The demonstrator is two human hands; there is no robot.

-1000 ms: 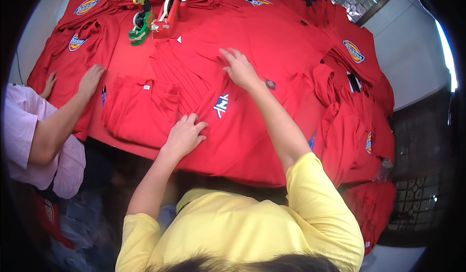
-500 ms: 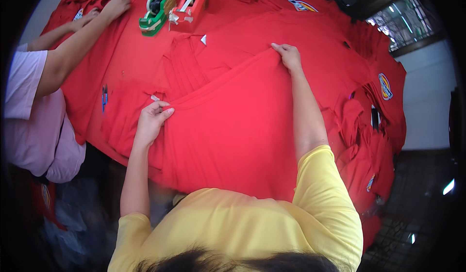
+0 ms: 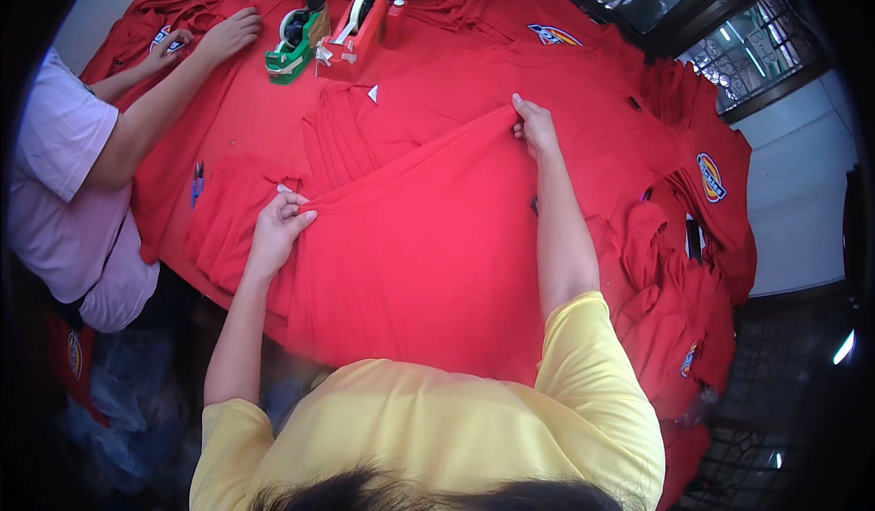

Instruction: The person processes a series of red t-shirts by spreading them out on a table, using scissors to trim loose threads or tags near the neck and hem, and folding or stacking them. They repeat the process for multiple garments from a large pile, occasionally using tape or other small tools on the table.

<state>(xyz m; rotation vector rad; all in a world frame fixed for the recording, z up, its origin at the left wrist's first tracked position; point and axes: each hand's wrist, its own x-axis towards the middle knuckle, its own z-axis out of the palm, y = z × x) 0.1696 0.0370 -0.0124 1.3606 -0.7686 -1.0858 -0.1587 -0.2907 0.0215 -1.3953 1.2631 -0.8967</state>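
Pinching the upper edge of the red garment [image 3: 419,256], we held it stretched between our left hand [image 3: 278,228] and right hand [image 3: 536,130], across the near side of the counter [image 3: 260,114]; beyond the garment, a green tape dispenser [image 3: 290,66] stood beside a red tape dispenser [image 3: 351,53].

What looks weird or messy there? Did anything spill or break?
I see nothing spilled or broken. The red garments on the right look messiest, because they're bunched up, while the red cloth being held looks smoother. A small white triangle near the red tape dispenser stands out; I can't tell what it is.
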